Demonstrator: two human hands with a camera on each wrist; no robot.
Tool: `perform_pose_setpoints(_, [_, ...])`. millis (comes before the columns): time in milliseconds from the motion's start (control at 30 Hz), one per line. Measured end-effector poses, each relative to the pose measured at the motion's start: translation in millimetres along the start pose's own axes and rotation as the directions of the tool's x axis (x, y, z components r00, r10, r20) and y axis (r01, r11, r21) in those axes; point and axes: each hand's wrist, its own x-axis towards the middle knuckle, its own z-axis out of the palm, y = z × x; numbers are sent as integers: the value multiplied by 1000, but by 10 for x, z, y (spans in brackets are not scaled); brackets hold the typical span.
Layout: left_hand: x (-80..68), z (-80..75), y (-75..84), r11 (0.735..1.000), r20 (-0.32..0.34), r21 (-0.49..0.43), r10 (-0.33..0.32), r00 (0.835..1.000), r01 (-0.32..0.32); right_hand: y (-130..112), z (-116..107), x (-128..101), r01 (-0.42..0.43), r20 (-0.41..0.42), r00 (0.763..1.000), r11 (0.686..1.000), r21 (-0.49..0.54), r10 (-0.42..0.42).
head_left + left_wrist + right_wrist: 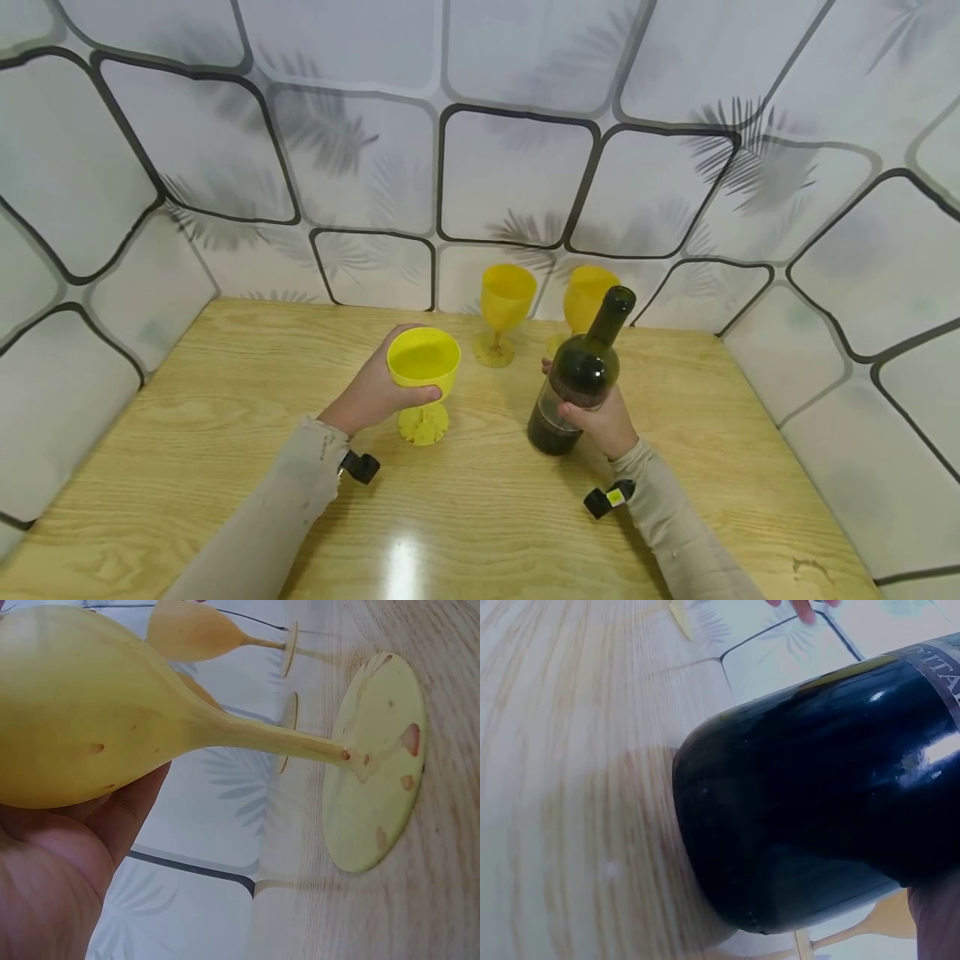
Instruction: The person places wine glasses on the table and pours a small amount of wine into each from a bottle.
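Note:
My left hand grips a yellow plastic goblet round its bowl, thumb across the near side. In the left wrist view the goblet's stem and round foot show, with small reddish-brown marks; the foot is at or just above the tabletop. To the right, my right hand holds a dark green wine bottle round its body, thumb in front and fingertips showing past its far left side. The bottle is uncorked at the top. Its base is close to the table in the right wrist view; I cannot tell whether it touches.
Two more yellow goblets stand near the wall, one goblet between my hands and another goblet partly behind the bottle. The light wooden table meets patterned walls at the back and both sides.

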Motion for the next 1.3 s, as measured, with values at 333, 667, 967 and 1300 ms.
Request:
perform_pose_setpoints(333, [14, 63, 37, 1000, -3, 14, 0, 1000, 0, -20, -13, -56, 1, -35, 999, 1000, 24, 0])
perform_pose_setpoints(667, [-13, 49, 41, 999, -12, 32, -12, 1000, 13, -45, 67, -87, -25, -98, 995, 999, -46, 21])
perform_pose_setpoints(967, [-9, 36, 30, 999, -11, 29, -16, 1000, 17, -50, 95, -69, -37, -126, 992, 995, -95, 25])
perform_pose_setpoints(1300, [-6, 30, 17, 1000, -24, 17, -18, 1000, 19, -91, 164, -38, -208, -282, 950, 944, -257, 133])
